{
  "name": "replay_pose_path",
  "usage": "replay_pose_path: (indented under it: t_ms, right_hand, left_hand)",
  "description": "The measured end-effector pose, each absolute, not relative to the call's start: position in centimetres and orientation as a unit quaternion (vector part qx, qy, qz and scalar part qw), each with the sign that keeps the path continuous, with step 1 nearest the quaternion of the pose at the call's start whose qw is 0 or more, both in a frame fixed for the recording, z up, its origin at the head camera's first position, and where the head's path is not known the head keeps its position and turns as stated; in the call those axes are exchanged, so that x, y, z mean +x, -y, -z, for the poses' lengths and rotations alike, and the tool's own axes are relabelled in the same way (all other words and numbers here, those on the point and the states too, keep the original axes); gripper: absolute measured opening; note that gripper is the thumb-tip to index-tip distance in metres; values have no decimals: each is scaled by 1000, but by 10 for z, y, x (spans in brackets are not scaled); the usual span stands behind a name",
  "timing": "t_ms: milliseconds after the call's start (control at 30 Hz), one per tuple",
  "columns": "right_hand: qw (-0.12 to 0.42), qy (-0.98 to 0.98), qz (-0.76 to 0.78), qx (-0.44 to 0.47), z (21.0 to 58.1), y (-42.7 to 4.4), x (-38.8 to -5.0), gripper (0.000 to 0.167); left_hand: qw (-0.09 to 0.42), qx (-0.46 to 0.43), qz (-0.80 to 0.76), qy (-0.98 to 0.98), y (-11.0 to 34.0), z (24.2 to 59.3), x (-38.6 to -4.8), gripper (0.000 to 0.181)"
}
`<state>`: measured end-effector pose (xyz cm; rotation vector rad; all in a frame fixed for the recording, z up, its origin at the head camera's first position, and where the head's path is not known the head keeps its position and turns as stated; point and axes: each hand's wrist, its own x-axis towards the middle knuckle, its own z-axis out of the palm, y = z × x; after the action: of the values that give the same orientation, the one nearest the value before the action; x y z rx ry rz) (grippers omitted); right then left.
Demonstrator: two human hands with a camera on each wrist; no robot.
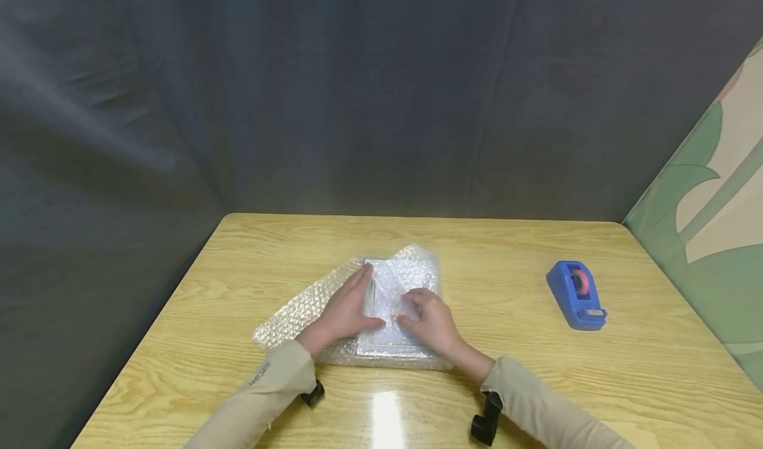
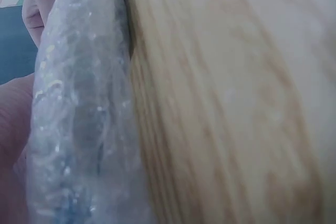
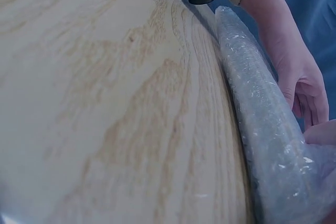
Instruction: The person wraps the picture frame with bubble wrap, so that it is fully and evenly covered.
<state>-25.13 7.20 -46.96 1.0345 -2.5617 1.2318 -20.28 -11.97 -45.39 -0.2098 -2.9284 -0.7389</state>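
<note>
Hanging behind everything, dark cloth: we see it fill the back and come down the left side.
Tabletop: pale, wood-grained, with a bright reflection near its front.
Leaf-print panel: it slants down the right side, green shapes on cream.
Bubble wrap: we find it near the middle of the tabletop, one flap spreading to the left; both wrist views show its bubbled edge close up.
Frame: what looks to us like a flat, pale frame lies in the wrap between the two hands, its border showing.
Sleeves: beige, reaching in from the front, with dark lettering on the left one.
Left hand: its fingers lie extended along the frame's left edge, thumb spread over the top, released rather than clenched.
Right hand: its bent fingers and thumb meet the wrap over the frame's right part; we cannot tell whether they pinch it.
Tape dispenser: blue, well apart from the wrap, to its right.
Wrist cameras: black, one by each cuff.
Tape roll: pink, seated inside the dispenser.
</note>
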Motion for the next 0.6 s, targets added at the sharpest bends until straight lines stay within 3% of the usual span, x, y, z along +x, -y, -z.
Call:
replay_pose_path:
  t_ms: [300, 433, 600]
  right_hand:
    - [61, 849, -375, 367, 466, -70, -250, 41]
    - [35, 832, -381, 403, 465, -76, -254, 41]
    - [-34, 762, -421, 491, 461, -99, -267, 39]
  left_hand:
    - [7, -160, 225, 961, 124, 454, -205, 68]
    - [-7, -165, 223, 961, 125, 455, -206, 64]
    - [-12, -162, 225, 961, 124, 456, -205, 64]
